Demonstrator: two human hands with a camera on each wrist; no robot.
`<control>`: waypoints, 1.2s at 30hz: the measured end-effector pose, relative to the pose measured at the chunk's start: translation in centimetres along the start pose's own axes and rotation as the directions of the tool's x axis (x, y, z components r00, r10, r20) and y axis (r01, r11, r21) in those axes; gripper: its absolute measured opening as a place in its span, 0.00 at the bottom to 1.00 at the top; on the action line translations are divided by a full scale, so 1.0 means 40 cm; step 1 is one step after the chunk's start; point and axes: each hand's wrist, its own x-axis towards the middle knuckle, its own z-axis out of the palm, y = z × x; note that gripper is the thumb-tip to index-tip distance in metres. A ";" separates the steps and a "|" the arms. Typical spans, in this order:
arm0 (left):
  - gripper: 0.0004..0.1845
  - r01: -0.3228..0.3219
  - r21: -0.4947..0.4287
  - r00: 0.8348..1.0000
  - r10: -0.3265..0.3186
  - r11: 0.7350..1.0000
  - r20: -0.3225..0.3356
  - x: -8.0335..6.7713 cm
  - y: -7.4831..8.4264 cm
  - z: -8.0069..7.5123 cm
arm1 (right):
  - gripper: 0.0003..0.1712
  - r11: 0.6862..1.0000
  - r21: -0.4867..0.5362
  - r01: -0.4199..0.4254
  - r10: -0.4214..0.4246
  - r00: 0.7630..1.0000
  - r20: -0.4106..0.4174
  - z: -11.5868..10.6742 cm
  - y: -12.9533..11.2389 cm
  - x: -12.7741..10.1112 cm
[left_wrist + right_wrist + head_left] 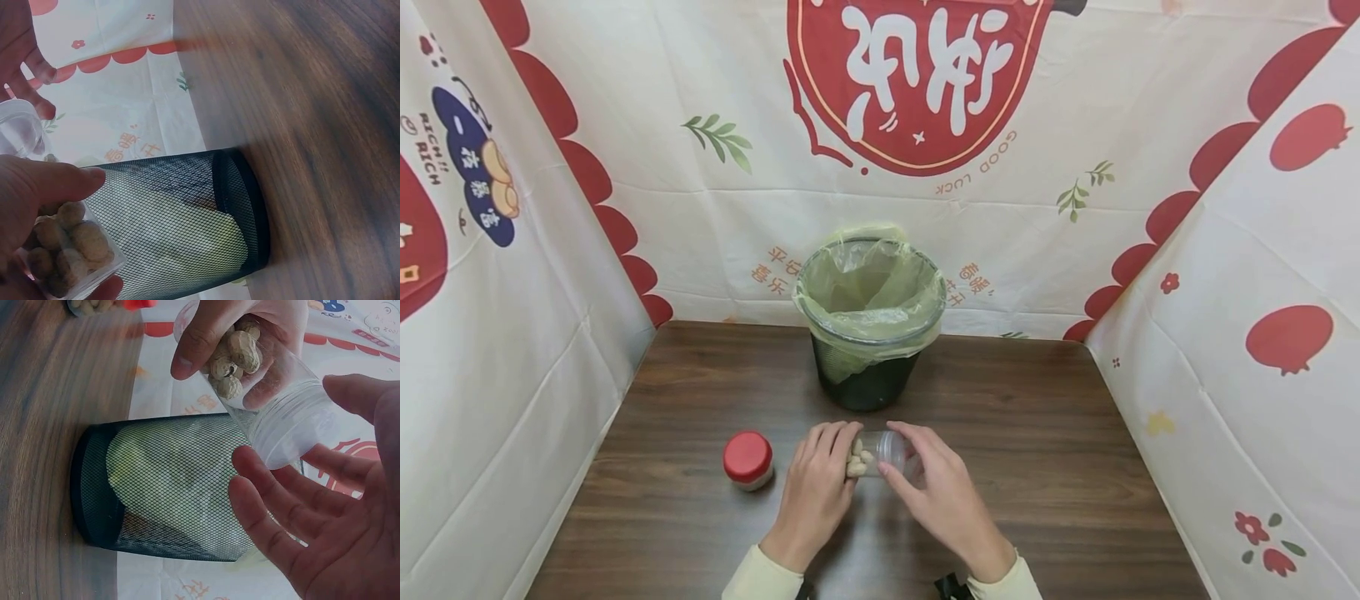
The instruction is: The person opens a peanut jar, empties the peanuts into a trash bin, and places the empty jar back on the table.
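My left hand (820,479) grips a transparent plastic jar (868,467) around its bottom half. Peanuts in their shells (240,353) lie inside, gathered toward the bottom. The jar is tipped on its side, its capped end pointing right in the head view. At that end sits a translucent whitish lid (294,431). Thumb and fingertips of my right hand (940,479) span the lid's rim from opposite sides, while its palm stays off the lid's face. To the left of my left hand stands a second jar with a red lid (748,457).
Just beyond my hands, a black mesh waste bin (868,379) stands on the dark wooden table (1037,433). A pale yellow bag (887,329) lines it and folds over its rim. Printed white cloth (737,217) hangs behind and on both sides.
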 end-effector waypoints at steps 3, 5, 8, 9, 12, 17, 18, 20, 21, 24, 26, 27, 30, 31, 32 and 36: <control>0.33 0.003 0.003 1.000 -0.003 1.000 0.005 0.001 0.001 0.000 | 0.30 0.999 0.006 0.042 -0.043 0.999 0.003 -0.004 0.002 0.000; 0.33 0.008 0.002 1.000 -0.008 1.000 0.009 0.002 0.002 0.000 | 0.32 0.998 0.014 0.067 -0.067 0.998 0.009 -0.007 0.002 0.000; 0.34 0.021 -0.003 1.000 -0.021 1.000 0.018 0.004 0.002 0.001 | 0.33 0.994 0.012 0.108 -0.108 0.994 0.019 -0.011 0.003 0.003; 0.34 0.027 -0.007 0.999 -0.027 1.000 0.022 0.005 0.002 0.001 | 0.34 0.992 0.007 0.123 -0.123 0.992 0.023 -0.012 0.003 0.003; 0.35 0.043 -0.014 0.999 -0.042 0.999 0.031 0.006 0.002 0.001 | 0.35 0.987 -0.009 0.159 -0.158 0.987 0.032 -0.014 0.005 0.004; 0.35 0.055 -0.019 0.998 -0.054 0.998 0.032 0.003 0.003 0.002 | 0.40 0.982 -0.011 0.188 -0.187 0.982 0.035 -0.015 0.005 0.002; 0.36 0.055 -0.018 0.998 -0.054 0.998 0.031 0.003 0.003 0.002 | 0.43 0.982 -0.010 0.188 -0.187 0.982 0.035 -0.015 0.005 0.002; 0.36 0.050 -0.007 0.998 -0.050 0.999 0.029 0.001 0.004 0.001 | 0.48 0.984 -0.012 0.177 -0.176 0.984 0.039 -0.015 0.004 0.003; 0.36 0.047 -0.001 0.999 -0.047 0.999 0.027 0.001 0.004 0.001 | 0.50 0.986 -0.015 0.164 -0.163 0.986 0.042 -0.015 0.004 0.003; 0.36 0.033 0.021 0.999 -0.034 0.999 0.019 0.000 0.006 0.001 | 0.50 0.995 -0.017 0.103 -0.102 0.994 0.046 -0.015 0.003 0.002; 0.34 0.021 0.034 1.000 -0.022 0.999 0.007 0.000 0.006 0.001 | 0.47 0.999 -0.005 0.048 -0.048 0.998 0.049 -0.014 0.002 0.001; 0.33 0.015 0.038 1.000 -0.015 0.999 0.000 0.000 0.006 0.001 | 0.44 1.000 0.005 0.019 -0.020 0.998 0.052 -0.013 0.002 0.000; 0.30 -0.004 0.050 1.000 0.005 0.999 -0.020 0.001 0.005 0.002 | 0.38 0.996 0.054 -0.076 0.072 0.994 0.080 -0.011 0.004 -0.001; 0.30 -0.013 0.056 1.000 0.014 0.998 -0.026 0.001 0.005 0.001 | 0.36 0.992 0.071 -0.107 0.100 0.991 0.092 -0.010 0.004 -0.002; 0.29 -0.021 0.060 0.999 0.023 0.998 -0.030 0.001 0.005 0.001 | 0.34 0.987 0.083 -0.135 0.126 0.987 0.102 -0.009 0.005 -0.003; 0.29 -0.045 0.071 0.998 0.047 0.996 -0.033 0.002 0.006 -0.001 | 0.28 0.974 0.116 -0.192 0.179 0.977 0.116 -0.004 0.005 -0.005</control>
